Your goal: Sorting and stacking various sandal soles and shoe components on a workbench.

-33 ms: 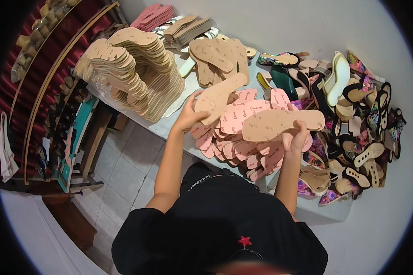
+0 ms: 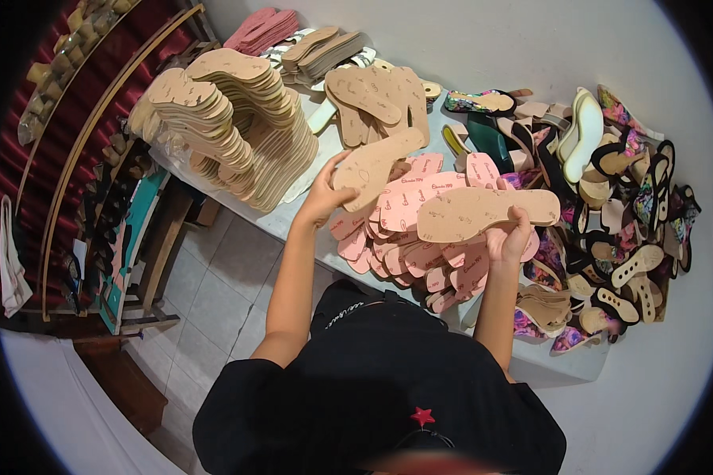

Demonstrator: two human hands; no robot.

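Held in my left hand (image 2: 322, 198) is a tan insole (image 2: 376, 165), gripped between thumb and fingers and tilted up to the right. My right hand (image 2: 509, 236) grips a second tan insole (image 2: 461, 215) that lies nearly level, its wider end to the left. Both insoles are raised over a loose heap of pink insoles (image 2: 404, 207) with printed marks. Behind my left hand's insole, more tan insoles (image 2: 364, 91) lie fanned out on the table. Some fingers of each hand are hidden under the insoles.
Tall stacks of tan insoles (image 2: 281, 154) rise at the left of the table (image 2: 301, 229). A pile of flowered, black and beige sandals (image 2: 602, 158) covers the right side. Pink insoles (image 2: 261, 30) are stacked at the back. Shelves with shoe parts (image 2: 63, 55) line the left.
The insole in my left hand has shifted very slightly to the left. My right hand and its insole have hardly moved.
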